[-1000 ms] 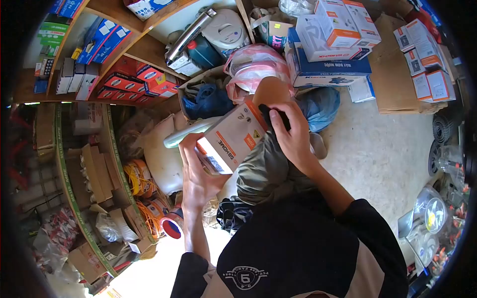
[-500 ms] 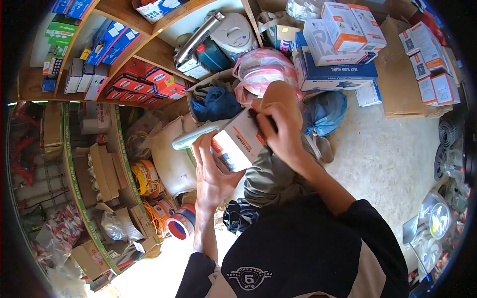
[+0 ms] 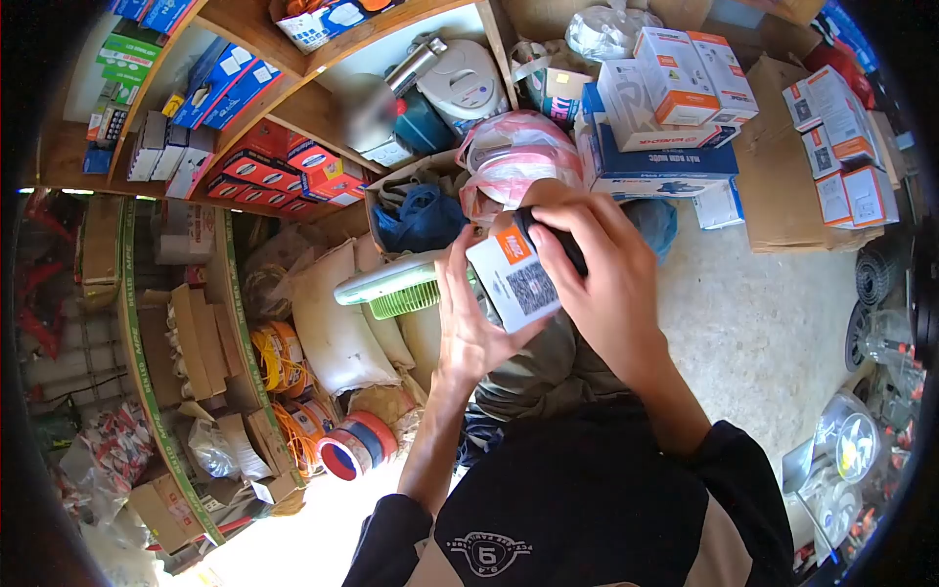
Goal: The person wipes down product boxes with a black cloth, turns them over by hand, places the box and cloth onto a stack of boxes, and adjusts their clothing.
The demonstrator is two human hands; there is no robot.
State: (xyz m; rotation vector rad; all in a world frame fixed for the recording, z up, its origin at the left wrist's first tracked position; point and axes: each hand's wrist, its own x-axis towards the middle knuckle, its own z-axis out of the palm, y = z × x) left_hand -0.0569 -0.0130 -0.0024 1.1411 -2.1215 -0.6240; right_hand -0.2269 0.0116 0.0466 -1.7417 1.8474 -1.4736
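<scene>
A small white cardboard box (image 3: 520, 281) with an orange label and a QR code is tilted in front of my chest. My left hand (image 3: 469, 318) grips it from the left and below, with the thumb along its lower edge. My right hand (image 3: 606, 264) curls over the box's upper right end. Its fingers are closed round a black object (image 3: 565, 243) that lies against the box. Most of that object is hidden, so I cannot tell its kind or whether it is partly inside the box.
A green and white fan-like item (image 3: 391, 284) lies just beyond my left hand. Stacked boxes (image 3: 665, 161) stand ahead on the right. Wooden shelves (image 3: 284, 93) with packed goods rise on the left. Tape rolls (image 3: 357, 445) sit near my left forearm.
The box has turned, so its QR-code side now faces me instead of the printed side. Both hands have shifted right, and my right hand has come lower over the box.
</scene>
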